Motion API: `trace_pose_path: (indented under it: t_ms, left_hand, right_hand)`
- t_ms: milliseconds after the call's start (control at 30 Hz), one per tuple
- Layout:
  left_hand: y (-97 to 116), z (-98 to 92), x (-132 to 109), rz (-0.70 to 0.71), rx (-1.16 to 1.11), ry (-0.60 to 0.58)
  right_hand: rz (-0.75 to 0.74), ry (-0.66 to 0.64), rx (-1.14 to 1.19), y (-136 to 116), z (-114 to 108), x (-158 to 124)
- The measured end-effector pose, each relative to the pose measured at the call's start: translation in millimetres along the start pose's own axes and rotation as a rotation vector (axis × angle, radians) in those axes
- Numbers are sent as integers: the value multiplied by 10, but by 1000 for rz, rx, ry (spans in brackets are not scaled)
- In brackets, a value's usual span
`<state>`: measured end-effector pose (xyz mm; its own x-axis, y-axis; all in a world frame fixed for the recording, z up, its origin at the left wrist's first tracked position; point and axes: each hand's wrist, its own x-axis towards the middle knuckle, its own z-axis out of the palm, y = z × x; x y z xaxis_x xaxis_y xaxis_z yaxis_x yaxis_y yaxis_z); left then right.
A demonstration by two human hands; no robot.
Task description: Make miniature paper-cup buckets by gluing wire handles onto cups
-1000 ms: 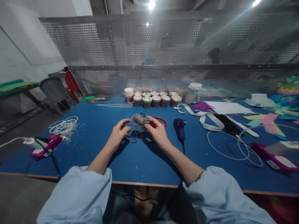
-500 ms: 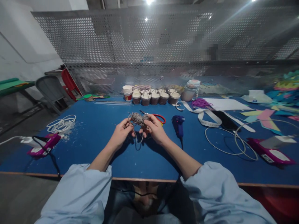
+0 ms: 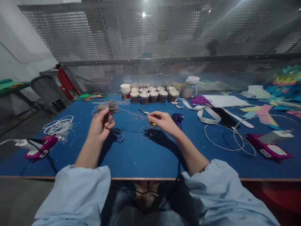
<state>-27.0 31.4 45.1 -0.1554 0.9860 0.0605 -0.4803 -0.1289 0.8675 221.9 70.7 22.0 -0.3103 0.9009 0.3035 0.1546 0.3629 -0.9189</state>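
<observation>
My left hand [image 3: 98, 125] is closed around a bundle of grey cord [image 3: 113, 106], held above the blue table at left of centre and blurred by motion. A strand stretches from the bundle across to my right hand [image 3: 162, 121], whose thumb and fingers pinch it. More loops of cord hang or lie below both hands. Scissors [image 3: 144, 111] rest behind the right fingertips, their red and yellow handles mostly hidden by that hand. Just right of it lies a dark blue glue gun [image 3: 177, 118], partly covered.
Small brown pots [image 3: 154, 96] with white tops line the back beside stacked paper cups [image 3: 125, 91]. White ribbon [image 3: 207, 117], purple shreds [image 3: 200, 100] and a black phone-like object [image 3: 224, 117] lie right. Coiled white cord [image 3: 58, 124] and a magenta power strip [image 3: 44, 147] sit left.
My hands have moved apart. The left hand has carried the cord bundle left and up, while the right hand has drawn out a strand and now covers the scissors' handles.
</observation>
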Motion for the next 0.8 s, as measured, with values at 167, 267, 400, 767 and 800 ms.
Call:
trace_pose_path:
  t_ms: [167,267,400,767,800]
  left_hand:
    - [449,-329,72,72,-100,75]
    - [485,-371,50,88,-71,92]
    - [244,-195,-29,14,171,4]
    - [-383,307,-200,-154,524,-345]
    - [-386,296,-188,-157,525,-333]
  right_hand:
    - [19,278,-101,62,-277,84]
    - [27,334,-157,67,-298,67]
    - [23,292,-86,0,-139,24]
    - [178,-243,357,12,397,-134]
    - [187,-235,365,43,378,-125]
